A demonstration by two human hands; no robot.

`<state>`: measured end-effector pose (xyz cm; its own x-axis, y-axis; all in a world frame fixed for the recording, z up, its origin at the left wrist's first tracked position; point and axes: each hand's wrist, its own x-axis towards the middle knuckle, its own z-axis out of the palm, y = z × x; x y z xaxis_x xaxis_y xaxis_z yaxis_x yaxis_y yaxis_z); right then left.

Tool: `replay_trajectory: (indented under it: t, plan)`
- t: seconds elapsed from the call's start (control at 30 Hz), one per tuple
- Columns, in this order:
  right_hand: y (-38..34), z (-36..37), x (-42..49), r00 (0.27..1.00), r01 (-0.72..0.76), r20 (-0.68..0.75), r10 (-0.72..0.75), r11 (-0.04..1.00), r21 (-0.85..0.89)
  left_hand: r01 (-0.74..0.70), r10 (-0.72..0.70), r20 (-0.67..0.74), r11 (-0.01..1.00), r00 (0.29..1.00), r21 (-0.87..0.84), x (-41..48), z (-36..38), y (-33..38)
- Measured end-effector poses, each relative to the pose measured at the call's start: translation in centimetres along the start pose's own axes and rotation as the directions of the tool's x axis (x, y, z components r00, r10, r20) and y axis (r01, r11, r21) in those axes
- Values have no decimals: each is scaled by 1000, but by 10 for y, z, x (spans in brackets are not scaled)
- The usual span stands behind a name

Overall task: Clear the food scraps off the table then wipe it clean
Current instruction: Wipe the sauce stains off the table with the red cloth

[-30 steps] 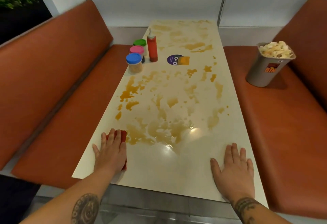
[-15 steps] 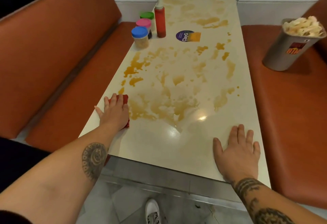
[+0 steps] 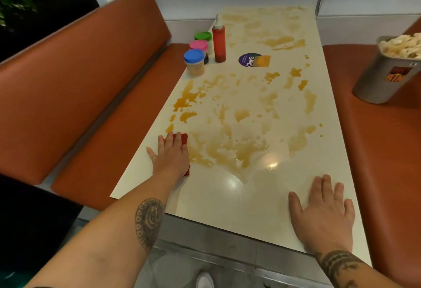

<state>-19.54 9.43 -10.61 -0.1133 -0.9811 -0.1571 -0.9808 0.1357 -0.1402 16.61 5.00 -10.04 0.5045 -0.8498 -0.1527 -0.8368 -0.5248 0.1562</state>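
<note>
A long cream table (image 3: 257, 199) is covered with orange-brown sauce smears (image 3: 227, 149) from its middle to the far end. My left hand (image 3: 170, 153) presses flat on a red cloth (image 3: 184, 138) near the table's left edge, beside the nearest smears. Most of the cloth is hidden under the palm. My right hand (image 3: 321, 212) rests flat, fingers spread, on the near right part of the table. A grey bin (image 3: 385, 76) full of pale food scraps stands on the right bench.
At the far left of the table stand three jars with blue (image 3: 194, 62), pink (image 3: 199, 46) and green (image 3: 202, 36) lids and a red sauce bottle (image 3: 219, 42). A round sticker (image 3: 252, 60) lies mid-table. Orange benches (image 3: 95, 110) flank both sides.
My left hand has pushed the red cloth forward along the left edge toward the smears. The right hand has stayed flat in place. The camera view shifted.
</note>
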Motion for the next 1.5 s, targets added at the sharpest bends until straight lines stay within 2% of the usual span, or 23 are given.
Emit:
replay_trajectory:
  t: [0.07, 0.2, 0.53, 0.7, 0.9, 1.13, 1.37, 1.5]
  plan:
    - [0, -1, 1, 1000, 1, 6, -1, 1000, -8, -18, 18, 1, 1000, 1000, 6, -5, -1, 9]
    - [0, 0, -1, 1000, -4, -10, 3, 1000, -17, -178, 176, 28, 983, 984, 49, -35, 10, 11]
    - [-3, -4, 1, 999, 27, 39, -25, 999, -31, -120, 120, -29, 993, 992, 9, 2, 6, 33]
    - [-4, -6, -1, 998, 36, 55, -34, 999, -26, -305, 305, -23, 952, 952, -14, -15, 14, 28]
    - [-2, -6, 0, 998, 35, 57, -34, 999, -11, -241, 241, -9, 970, 970, -1, -2, 18, 42]
    - [1, -6, -3, 997, 39, 63, -40, 999, 23, -285, 285, -3, 958, 958, 1, -38, 23, 37]
    - [1, -5, -2, 998, 38, 52, -40, 998, 40, -190, 190, -31, 982, 981, 10, -3, 17, 61]
    - [2, -5, -2, 997, 34, 69, -36, 999, 35, -375, 376, -12, 926, 926, 49, -30, 23, 59]
